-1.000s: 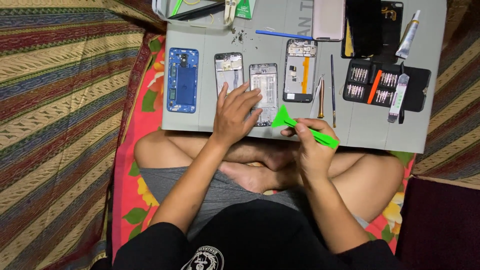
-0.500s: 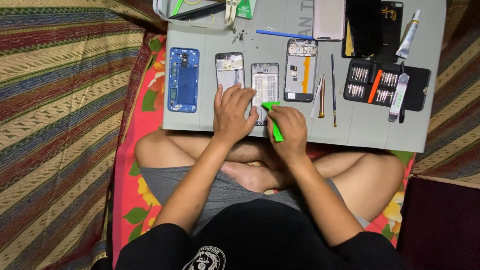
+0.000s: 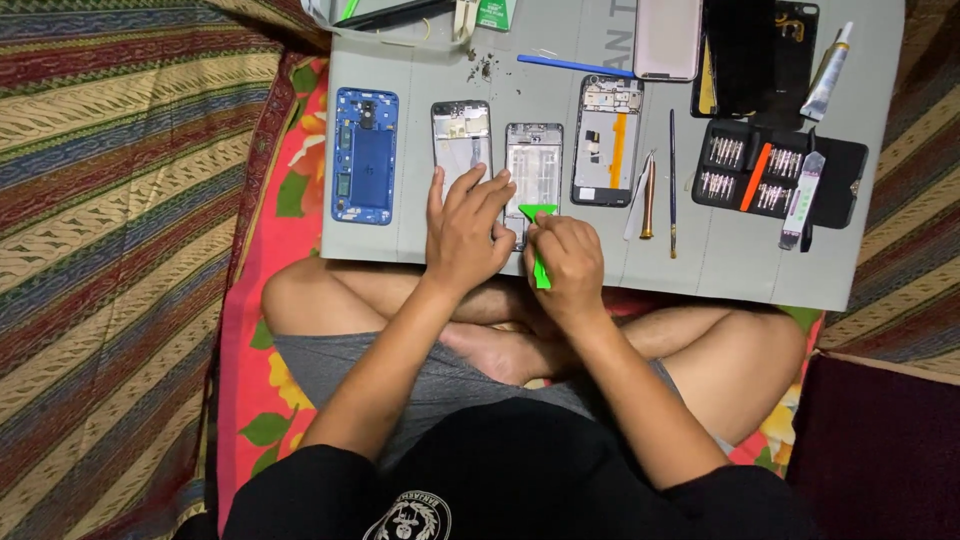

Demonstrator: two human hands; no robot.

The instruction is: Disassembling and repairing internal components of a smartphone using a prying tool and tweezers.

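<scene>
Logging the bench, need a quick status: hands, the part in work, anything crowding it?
Left hand flat on phone frame. Right hand grips green pry tool, tip at frame's lower edge. Second frame close on the left.

A person is sitting cross-legged at a grey work mat [image 3: 420, 235]. Their left hand [image 3: 465, 235] is pressing on a phone frame [image 3: 533, 170] while the right hand [image 3: 567, 265] is gripping a green pry tool [image 3: 539, 235] against it.
</scene>
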